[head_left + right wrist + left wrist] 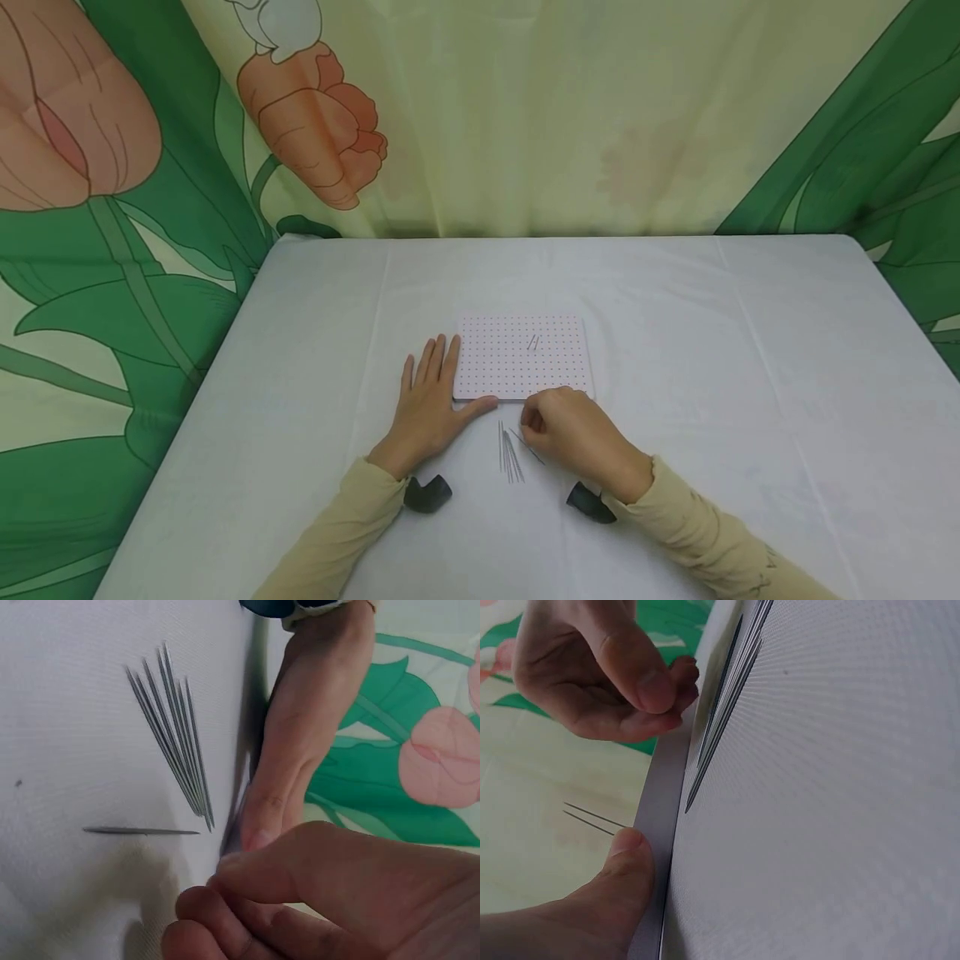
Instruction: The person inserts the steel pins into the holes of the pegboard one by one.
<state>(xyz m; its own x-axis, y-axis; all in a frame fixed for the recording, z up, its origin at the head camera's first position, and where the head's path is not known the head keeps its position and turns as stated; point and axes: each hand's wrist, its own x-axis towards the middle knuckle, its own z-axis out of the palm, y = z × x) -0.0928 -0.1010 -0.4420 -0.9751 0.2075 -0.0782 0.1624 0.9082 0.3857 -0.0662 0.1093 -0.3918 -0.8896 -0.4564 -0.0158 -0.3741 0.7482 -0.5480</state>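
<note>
Bracing left hand (pixel 431 412) at the near left corner of the board (pixel 487 358), with fingers straight and spread wide, index along the left edge and thumb along the near edge. Curling right hand (pixel 573 429) at the near right part of the board, drawn in narrow with thumb against fingers, gripping nothing visible. Just below, can see one loose needle (pixel 142 831) lying beside the right hand, and to its left a fanned bundle (pixel 176 742) on the white cloth (pixel 675 333). Can also see two needles (pixel 592 814) standing up from the board, right of centre. Farther out, can see beige sleeves (pixel 352 517), black gear (pixel 427 494) near each wrist, and at the far side a printed curtain (pixel 525 125).
</note>
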